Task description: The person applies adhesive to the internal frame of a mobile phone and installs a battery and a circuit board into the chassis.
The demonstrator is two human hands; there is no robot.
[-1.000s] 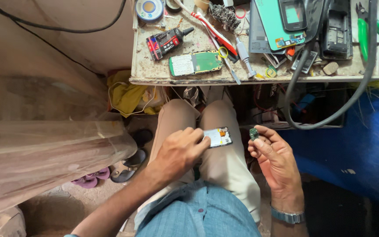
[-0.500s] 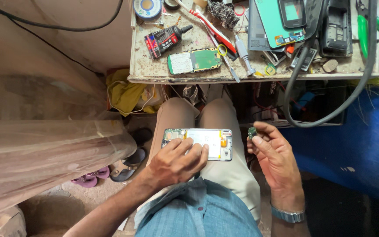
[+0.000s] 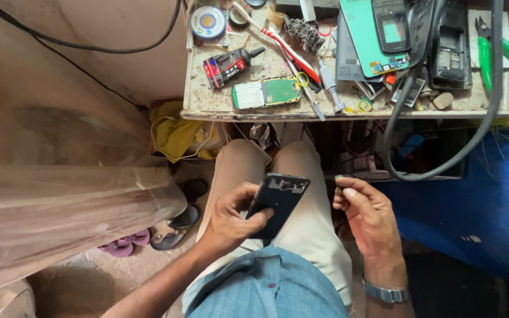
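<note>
A flat, dark phone frame point(image 3: 278, 203), rectangular with rounded corners and a matt, slightly scuffed surface, is gripped by the left hand point(image 3: 234, 218). The fingers are wrapped around its lower edge and the thumb is pressed against its near face, so the hand is clamped on it. The frame is tilted, its upper end raised above the grip and its lower end hidden in the palm. It is held over the lap, above beige trousers point(image 3: 304, 224) of smooth woven cloth.

Just beside the grip, on its right, the right hand point(image 3: 369, 215) is held half curled, palm inward. A very small pale green part point(image 3: 340, 177) is pinched between its thumb and forefinger; its shape cannot be made out. A metal-banded watch point(image 3: 387, 292) is worn on that wrist.

Well above both grips, a worn, stained workbench point(image 3: 207, 109) is seen. On it lie a green circuit board point(image 3: 266, 92) with a white keypad area, a black glue tube point(image 3: 228, 65) with a red label, a round solder reel point(image 3: 208, 22) and green-handled pliers point(image 3: 493, 53). A thick grey rubber cable point(image 3: 402, 171) is looped below the bench edge. Below and left of the left-hand grip, sandals point(image 3: 175, 227) rest on the dusty floor.
</note>
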